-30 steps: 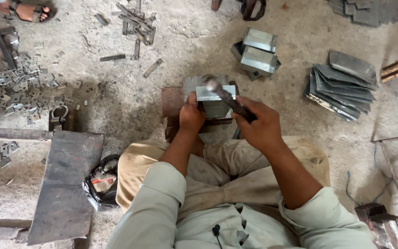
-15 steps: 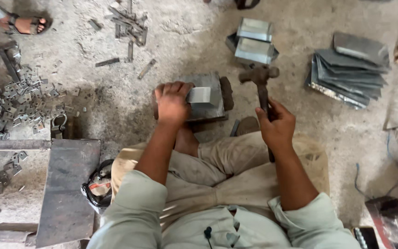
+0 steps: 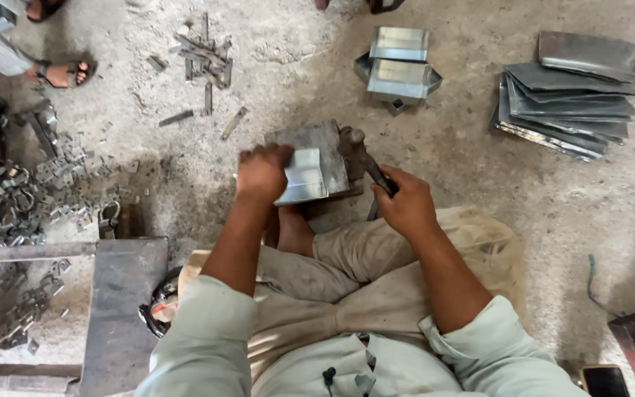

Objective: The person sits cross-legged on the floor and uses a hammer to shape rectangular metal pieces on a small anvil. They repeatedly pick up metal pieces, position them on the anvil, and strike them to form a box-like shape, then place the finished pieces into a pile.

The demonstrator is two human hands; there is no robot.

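Shiny sheet-metal piece [image 3: 304, 176] lies on the steel block [image 3: 316, 143], its near edge hidden under your clenched left hand [image 3: 262, 173]. Your right hand [image 3: 406, 202] grasps the hammer [image 3: 358, 151] handle, mostly hidden in the fist; head rests just beyond, beside the sheet.

1. Your left hand [image 3: 262, 173] grips a thin sheet-metal piece [image 3: 304, 176], bright and smooth with a dull shine.
2. It lies on a steel block [image 3: 317, 140], grey, matt and scuffed.
3. Your right hand [image 3: 406, 204] holds a hammer [image 3: 358, 151] with a dark, rough, worn metal head.
4. The stacked metal sheets [image 3: 575, 95] look grey and smooth, faintly glossy.
5. The floor [image 3: 479, 184] is rough, dusty concrete.
6. Your trousers [image 3: 376, 272] are matt, soiled cloth.
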